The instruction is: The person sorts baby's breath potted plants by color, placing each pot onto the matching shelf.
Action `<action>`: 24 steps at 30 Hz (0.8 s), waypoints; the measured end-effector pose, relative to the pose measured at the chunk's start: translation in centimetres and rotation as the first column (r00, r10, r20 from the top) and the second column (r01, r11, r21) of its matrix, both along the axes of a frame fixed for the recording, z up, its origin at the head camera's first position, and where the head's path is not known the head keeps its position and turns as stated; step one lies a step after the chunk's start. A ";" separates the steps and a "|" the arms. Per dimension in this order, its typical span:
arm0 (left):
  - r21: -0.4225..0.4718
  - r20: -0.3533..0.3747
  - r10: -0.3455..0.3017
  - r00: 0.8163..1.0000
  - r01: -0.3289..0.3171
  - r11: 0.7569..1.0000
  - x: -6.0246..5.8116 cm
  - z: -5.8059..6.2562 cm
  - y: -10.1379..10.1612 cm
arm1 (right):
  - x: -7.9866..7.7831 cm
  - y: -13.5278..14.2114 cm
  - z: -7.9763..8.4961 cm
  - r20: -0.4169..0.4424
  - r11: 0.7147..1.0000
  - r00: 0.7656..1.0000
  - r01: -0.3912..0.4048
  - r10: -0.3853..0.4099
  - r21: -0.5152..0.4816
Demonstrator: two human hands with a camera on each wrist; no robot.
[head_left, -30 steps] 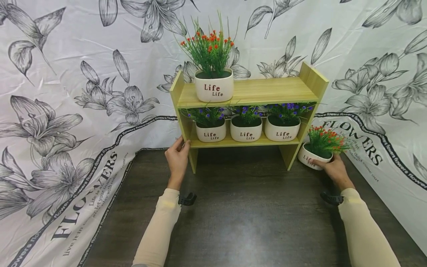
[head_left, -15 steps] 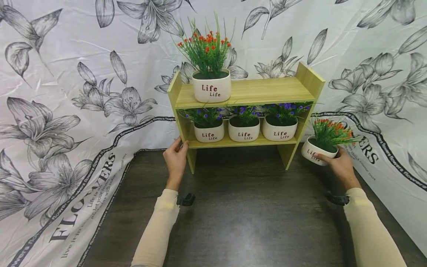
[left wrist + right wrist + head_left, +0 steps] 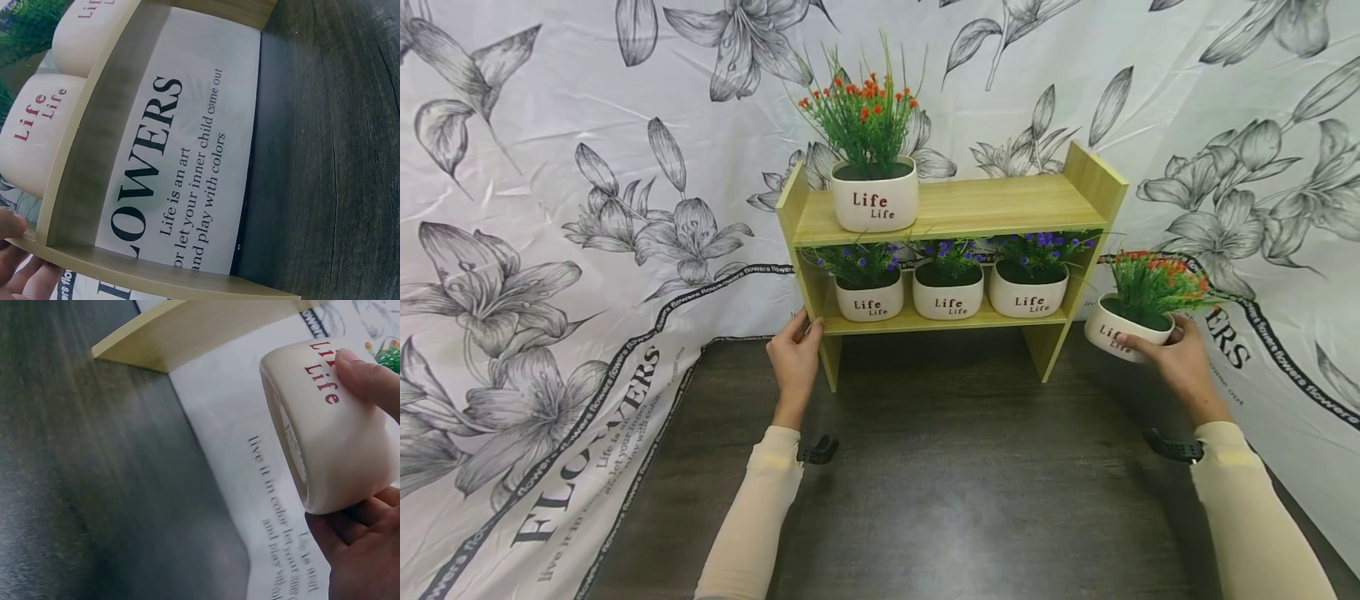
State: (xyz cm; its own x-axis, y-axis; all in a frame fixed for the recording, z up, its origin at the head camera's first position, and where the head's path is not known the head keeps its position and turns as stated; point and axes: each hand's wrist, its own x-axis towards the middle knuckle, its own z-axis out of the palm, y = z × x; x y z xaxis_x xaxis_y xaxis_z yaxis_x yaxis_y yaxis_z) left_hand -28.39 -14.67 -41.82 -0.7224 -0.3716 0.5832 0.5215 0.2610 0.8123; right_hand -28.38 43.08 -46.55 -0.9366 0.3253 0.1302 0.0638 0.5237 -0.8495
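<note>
My right hand [image 3: 1183, 367] grips a white pot with orange-red flowers [image 3: 1131, 329], thumb across the "Life" lettering and fingers behind. In the right wrist view the pot [image 3: 331, 425] is lifted and tilted, its underside showing. On the other side, my left hand [image 3: 795, 358] pinches the left side panel of a small wooden shelf [image 3: 1000, 204]. The left wrist view shows the thumb [image 3: 11, 224] on the panel's inner side and fingers outside it. A matching pot with orange-red flowers [image 3: 876, 200] sits at the left of the top board.
Three white pots with purple flowers stand on the lower board: left pot [image 3: 869, 302], middle pot [image 3: 948, 296], right pot [image 3: 1028, 293]. The shelf stands on a dark wooden table [image 3: 955, 483]. A white flower-printed cloth [image 3: 647, 75] hangs behind and along both sides.
My right hand has raised the orange-red potted plant off the table beside the shelf and carried it a little to the right. The left hand keeps its hold on the shelf panel.
</note>
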 end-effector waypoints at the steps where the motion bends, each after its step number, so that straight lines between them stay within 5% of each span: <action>1: 0.001 0.001 0.001 1.000 -0.001 1.000 0.0 0.0 0.0 | 0.1 0.0 0.3 -0.003 1.000 1.000 -0.001 0.001 0.006; 5: 0.000 0.007 0.007 1.000 -0.007 1.000 0.1 -0.1 0.0 | 0.7 -0.4 1.9 0.017 0.998 1.000 0.022 -0.023 0.060; 24: 0.033 -0.008 -0.015 1.000 0.016 0.999 -0.1 0.0 0.2 | 3.0 -1.9 9.5 -0.139 0.989 0.990 0.046 -0.026 0.142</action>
